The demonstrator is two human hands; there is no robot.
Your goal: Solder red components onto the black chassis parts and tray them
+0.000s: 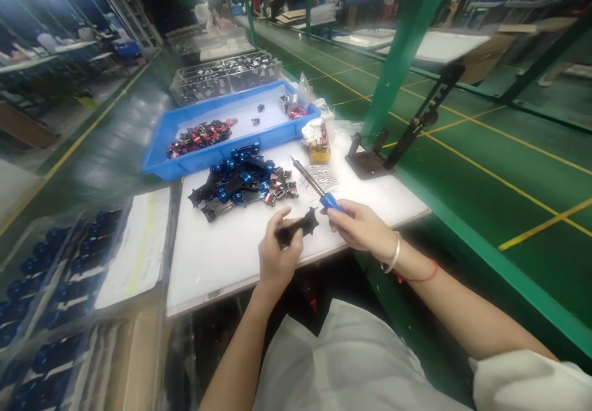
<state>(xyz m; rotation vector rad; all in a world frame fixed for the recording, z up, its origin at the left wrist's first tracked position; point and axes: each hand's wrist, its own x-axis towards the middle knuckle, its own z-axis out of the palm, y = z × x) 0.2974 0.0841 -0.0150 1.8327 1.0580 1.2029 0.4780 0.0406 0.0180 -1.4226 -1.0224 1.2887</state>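
Parts [198, 136] lie in blue tray [222, 155]; left hand [276, 257] grips bracket [303, 226], right hand [361, 229] screwdriver [311, 181].

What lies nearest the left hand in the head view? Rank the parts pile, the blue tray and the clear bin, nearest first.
From the left hand, which holds a black part:
1. The parts pile, just ahead of the fingers.
2. The blue tray, behind the pile, slightly left.
3. The clear bin, behind the tray, farthest up the bench.
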